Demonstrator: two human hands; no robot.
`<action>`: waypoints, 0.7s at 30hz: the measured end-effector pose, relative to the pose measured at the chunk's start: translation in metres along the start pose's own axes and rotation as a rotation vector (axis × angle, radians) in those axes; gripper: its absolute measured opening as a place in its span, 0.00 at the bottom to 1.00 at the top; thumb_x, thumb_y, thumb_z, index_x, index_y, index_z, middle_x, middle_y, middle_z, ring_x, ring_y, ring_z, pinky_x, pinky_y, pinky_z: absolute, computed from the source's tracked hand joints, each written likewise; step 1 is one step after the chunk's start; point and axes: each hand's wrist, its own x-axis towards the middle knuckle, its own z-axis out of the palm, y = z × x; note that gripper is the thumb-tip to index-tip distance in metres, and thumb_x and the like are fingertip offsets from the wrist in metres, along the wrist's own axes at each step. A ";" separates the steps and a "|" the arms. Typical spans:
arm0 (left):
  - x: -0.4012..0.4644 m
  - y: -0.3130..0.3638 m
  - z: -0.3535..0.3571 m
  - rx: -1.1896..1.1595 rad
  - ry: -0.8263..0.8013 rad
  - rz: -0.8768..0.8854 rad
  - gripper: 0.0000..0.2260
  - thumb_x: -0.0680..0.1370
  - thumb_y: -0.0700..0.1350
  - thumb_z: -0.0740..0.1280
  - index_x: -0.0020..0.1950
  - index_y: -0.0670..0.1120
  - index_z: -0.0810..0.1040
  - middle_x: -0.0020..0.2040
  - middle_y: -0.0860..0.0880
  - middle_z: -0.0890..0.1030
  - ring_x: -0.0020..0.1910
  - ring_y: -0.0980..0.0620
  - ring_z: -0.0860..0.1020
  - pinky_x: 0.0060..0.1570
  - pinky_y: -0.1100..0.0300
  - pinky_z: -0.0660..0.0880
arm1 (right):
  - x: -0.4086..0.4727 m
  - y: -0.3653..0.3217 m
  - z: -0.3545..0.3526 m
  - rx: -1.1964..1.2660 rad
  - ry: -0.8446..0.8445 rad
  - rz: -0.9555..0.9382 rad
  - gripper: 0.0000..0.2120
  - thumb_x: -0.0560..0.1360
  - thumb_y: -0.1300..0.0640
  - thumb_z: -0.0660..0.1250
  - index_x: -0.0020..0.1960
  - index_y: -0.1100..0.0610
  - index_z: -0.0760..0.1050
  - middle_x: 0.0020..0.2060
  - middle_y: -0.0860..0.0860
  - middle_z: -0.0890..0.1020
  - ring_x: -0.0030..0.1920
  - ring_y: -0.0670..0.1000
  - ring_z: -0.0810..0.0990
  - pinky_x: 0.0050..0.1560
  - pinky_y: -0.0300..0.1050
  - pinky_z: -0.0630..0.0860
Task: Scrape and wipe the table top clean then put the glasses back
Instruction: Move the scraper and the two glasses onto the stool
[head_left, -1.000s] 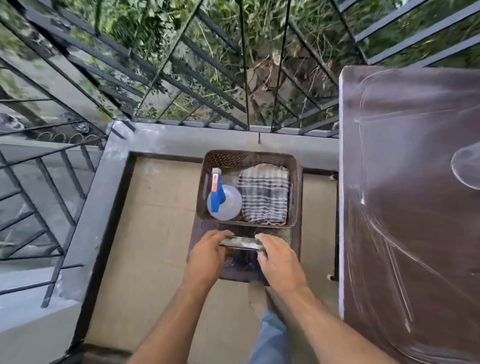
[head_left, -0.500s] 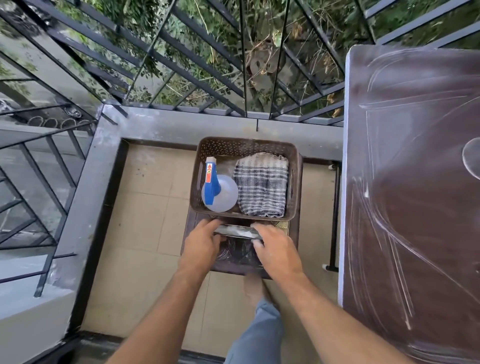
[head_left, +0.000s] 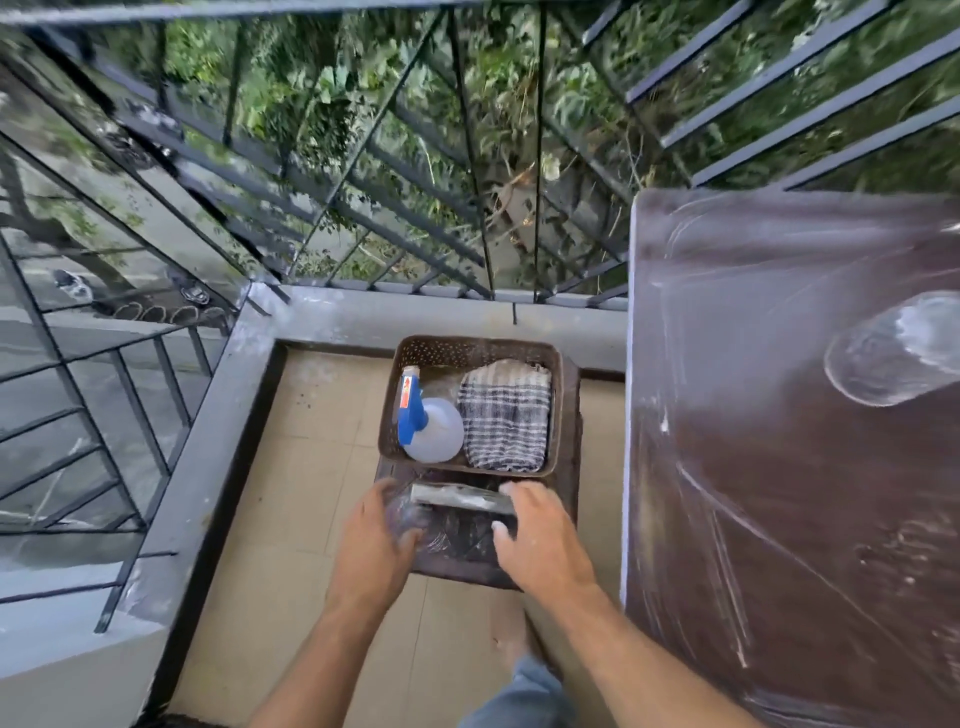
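Both hands are over the dark stool (head_left: 569, 415) in front of the basket (head_left: 470, 351). On the left hand (head_left: 376, 540) the fingers are curved around a clear glass (head_left: 410, 514) that stands on the stool, and they seem to touch its side; the picture is blurred there, so I cannot tell if the grasp is firm. The right hand (head_left: 540, 540) has its fingers spread and bent only a little, with the thumb stretched toward the left. This hand holds nothing that I can see; its fingertips (head_left: 511, 491) are at the right end of the metal scraper (head_left: 462, 498).

Half a second ago both hands were pinching the scraper at its two ends. Now it lies flat on the stool, just in front of the basket, and the hands have let it go. The left hand has moved down from the scraper's end to the glass, and the right hand has opened.

The scraper lies between the two hands, near the fingertips of both. Inside the basket the spray bottle (head_left: 428, 426) lies on the left and the folded striped cloth (head_left: 505, 415) on the right, both apart from the hands. The brown table top (head_left: 779, 441) is to the right, with white streaks on it, and a second glass (head_left: 893, 353) lies on its side there, well apart from the hands
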 end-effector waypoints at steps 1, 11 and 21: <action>-0.010 0.006 -0.004 -0.010 0.025 0.013 0.30 0.74 0.41 0.75 0.74 0.48 0.67 0.69 0.50 0.76 0.68 0.48 0.75 0.68 0.52 0.73 | -0.006 -0.003 -0.011 0.008 0.021 -0.024 0.21 0.75 0.55 0.68 0.66 0.58 0.75 0.59 0.51 0.78 0.62 0.53 0.74 0.67 0.44 0.69; -0.078 0.106 0.013 0.035 0.088 0.150 0.30 0.73 0.38 0.76 0.73 0.40 0.71 0.67 0.43 0.78 0.68 0.43 0.74 0.70 0.51 0.68 | -0.018 0.006 -0.165 0.029 0.295 -0.209 0.10 0.70 0.63 0.67 0.51 0.58 0.80 0.45 0.54 0.82 0.49 0.57 0.80 0.56 0.40 0.68; -0.082 0.263 0.043 0.135 0.097 0.498 0.28 0.75 0.44 0.72 0.74 0.43 0.71 0.68 0.44 0.77 0.70 0.42 0.72 0.71 0.49 0.68 | -0.024 0.071 -0.289 -0.086 0.430 -0.191 0.13 0.72 0.59 0.66 0.55 0.56 0.80 0.50 0.52 0.82 0.53 0.58 0.77 0.58 0.52 0.74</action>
